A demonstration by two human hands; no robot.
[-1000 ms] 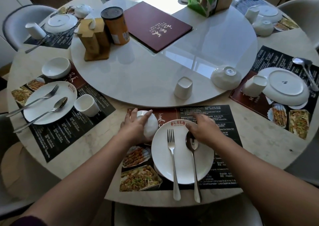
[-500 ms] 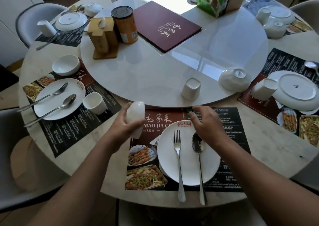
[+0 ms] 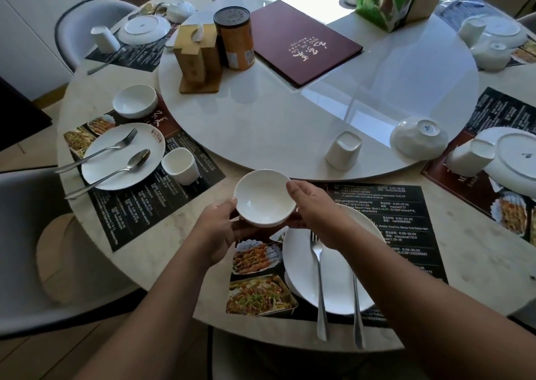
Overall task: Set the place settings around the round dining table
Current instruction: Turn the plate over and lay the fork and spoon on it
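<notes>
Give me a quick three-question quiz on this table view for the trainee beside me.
1. True or false: the bowl held between the left hand and right hand is upside down.
2. What lies on the near plate? A) fork and spoon B) chopsticks C) a napkin
3. Fill in: the nearest cup on the turntable stands ___.
Key: 1 false; 2 A; 3 upside down.
</notes>
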